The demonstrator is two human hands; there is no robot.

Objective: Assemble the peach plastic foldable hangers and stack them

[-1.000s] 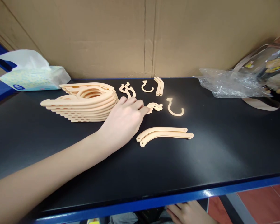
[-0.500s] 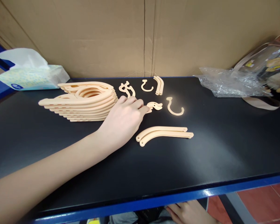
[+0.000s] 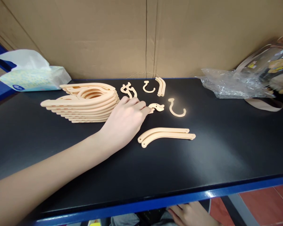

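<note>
My left hand point(image 3: 127, 122) reaches across the black table with its fingers curled down. Its fingertips are at a pair of small curved plastic hanger pieces point(image 3: 157, 107), whose left ends it partly covers. Left of the hand stands a stack of folded peach plastic hangers point(image 3: 91, 102). Just behind it lie small bent pieces point(image 3: 129, 90). Two plastic hooks point(image 3: 177, 108) and two long curved hanger arms point(image 3: 167, 134) lie to its right and in front. Below the table edge my right hand point(image 3: 190, 213) rests on my lap, fingers loosely extended and partly hidden, nothing seen in it.
A tissue pack point(image 3: 35, 77) stands at the back left. Two short curved arms point(image 3: 160, 86) lie near the cardboard wall point(image 3: 103, 37). At the back right are a crumpled clear plastic bag point(image 3: 233, 83) and a transparent bag with a strap point(image 3: 264, 105). A blue edge point(image 3: 155, 201) borders the table.
</note>
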